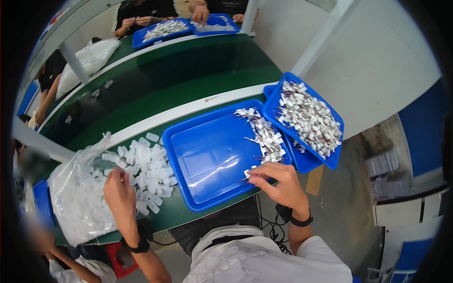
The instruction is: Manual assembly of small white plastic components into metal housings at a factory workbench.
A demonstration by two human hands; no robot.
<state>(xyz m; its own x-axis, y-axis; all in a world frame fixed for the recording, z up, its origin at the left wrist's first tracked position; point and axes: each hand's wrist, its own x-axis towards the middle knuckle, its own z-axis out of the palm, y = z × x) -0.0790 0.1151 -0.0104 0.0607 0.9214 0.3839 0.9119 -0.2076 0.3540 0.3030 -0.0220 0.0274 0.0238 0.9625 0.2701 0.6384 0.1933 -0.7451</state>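
Note:
My right hand (pixel 282 185) is over the near right corner of a large blue tray (pixel 203 155). Its thumb and forefinger close on a small white part with thin wires (pixel 247 174). More such wired white parts (pixel 268 139) lie in a band along that tray's right side. My left hand (pixel 119 192) is closed, its fingertips together above a heap of translucent white plastic caps (pixel 151 165). Whatever it may hold is hidden by the fingers. A clear plastic bag (pixel 78 203) full of the same caps lies open just left of this hand.
Another blue tray (pixel 334 123), heaped with wired white parts, rests tilted on stacked trays at the right. Beyond a white rail (pixel 188 107) runs a green belt (pixel 170 70) with a few small pieces. Co-workers with blue trays (pixel 163 32) sit across and at left.

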